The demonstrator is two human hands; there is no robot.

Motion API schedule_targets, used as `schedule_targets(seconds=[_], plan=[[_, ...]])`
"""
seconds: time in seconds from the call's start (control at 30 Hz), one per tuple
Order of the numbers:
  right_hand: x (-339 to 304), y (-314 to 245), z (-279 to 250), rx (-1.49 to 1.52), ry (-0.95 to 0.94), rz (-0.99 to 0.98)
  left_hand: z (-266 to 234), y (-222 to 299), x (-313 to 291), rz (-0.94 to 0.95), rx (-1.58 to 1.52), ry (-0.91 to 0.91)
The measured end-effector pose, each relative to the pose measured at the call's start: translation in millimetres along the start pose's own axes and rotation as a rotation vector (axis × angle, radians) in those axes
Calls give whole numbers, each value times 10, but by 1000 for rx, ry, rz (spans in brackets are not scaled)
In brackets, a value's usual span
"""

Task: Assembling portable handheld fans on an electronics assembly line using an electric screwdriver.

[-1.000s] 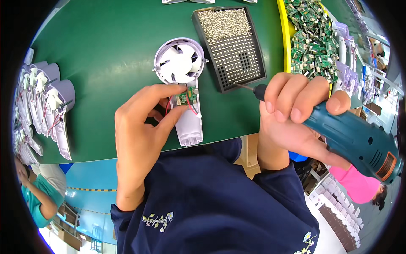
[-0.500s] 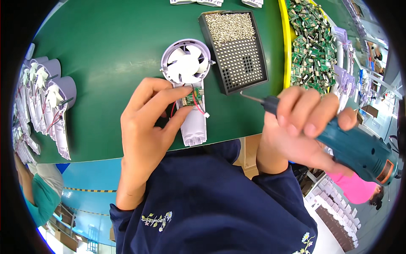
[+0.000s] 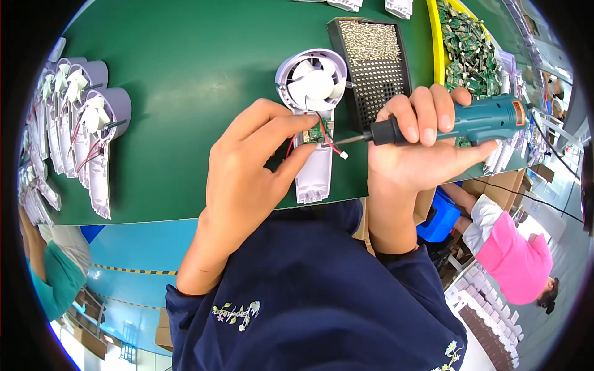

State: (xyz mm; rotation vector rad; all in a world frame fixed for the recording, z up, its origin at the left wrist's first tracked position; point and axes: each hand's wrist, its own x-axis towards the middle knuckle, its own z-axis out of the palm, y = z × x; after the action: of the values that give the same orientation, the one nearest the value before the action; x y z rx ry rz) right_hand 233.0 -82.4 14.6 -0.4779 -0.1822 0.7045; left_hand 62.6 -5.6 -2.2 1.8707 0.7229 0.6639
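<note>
Mid-frame, the circuit board (image 3: 314,133) lies in the lilac fan shell (image 3: 314,179), whose long axis runs up the picture. The left hand (image 3: 250,157), nearer, pinches the board; the right hand (image 3: 411,145), palm up, wraps its grip round a teal power screwdriver (image 3: 489,119), bit (image 3: 356,140) pointing left toward it.

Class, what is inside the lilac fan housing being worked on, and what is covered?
The lilac housing holds a white fan in its round end and a green circuit board in its straight part. The left hand partly covers that part; anything under the board is hidden.
</note>
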Motion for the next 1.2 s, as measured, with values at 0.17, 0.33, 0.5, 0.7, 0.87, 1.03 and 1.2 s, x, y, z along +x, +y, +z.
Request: schedule_targets(seconds=[0.17,0.33,0.5,0.7,0.87,1.03,1.2], plan=[[16,53,-16,0,42,2,-3,-25,-11,7,-9,9],[24,123,-12,-54,72,-41,-6,-31,-1,17,-12,6],[47,105,-52,-49,76,-48,-4,-24,-1,8,-16,3],[48,105,-64,-37,36,-51,-27,-4,16,14,0,-25],[52,55,-28,-75,72,-46,-29,-5,13,10,-8,-24],[43,56,-11,-91,39,-63,-30,3,12,7,-8,-27],[48,68,-13,-93,58,-76,-28,-6,14,21,-12,-26]])
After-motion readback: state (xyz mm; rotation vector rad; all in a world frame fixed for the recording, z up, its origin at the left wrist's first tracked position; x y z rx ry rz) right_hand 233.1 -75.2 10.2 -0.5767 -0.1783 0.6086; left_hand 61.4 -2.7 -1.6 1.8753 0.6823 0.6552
